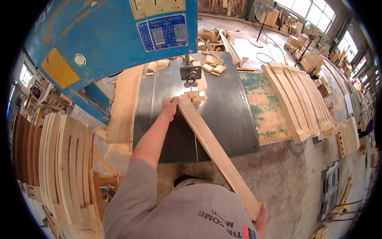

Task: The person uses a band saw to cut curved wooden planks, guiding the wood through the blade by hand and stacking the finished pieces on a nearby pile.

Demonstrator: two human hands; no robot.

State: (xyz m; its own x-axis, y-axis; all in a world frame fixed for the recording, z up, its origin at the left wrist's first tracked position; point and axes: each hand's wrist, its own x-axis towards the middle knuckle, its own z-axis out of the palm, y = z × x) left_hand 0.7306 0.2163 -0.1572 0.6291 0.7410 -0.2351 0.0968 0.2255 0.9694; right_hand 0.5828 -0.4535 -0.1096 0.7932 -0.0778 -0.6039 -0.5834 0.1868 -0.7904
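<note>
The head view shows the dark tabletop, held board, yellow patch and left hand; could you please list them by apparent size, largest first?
1. Dark tabletop
2. Held board
3. Yellow patch
4. Left hand

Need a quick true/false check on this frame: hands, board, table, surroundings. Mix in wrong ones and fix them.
1. The left hand and right hand are on the same long board. True.
2. The left hand is at the board end nearest the body. False: it is at the far end; the right hand is at the near end.
3. Shaped wooden pieces lie side by side to the right of the dark table. True.
4. The dark table has no offcuts on it. False: wood offcuts lie on its far part.
5. The machine housing at upper left is blue. True.
6. The fan is at lower left. False: the fan is at upper right.
</note>
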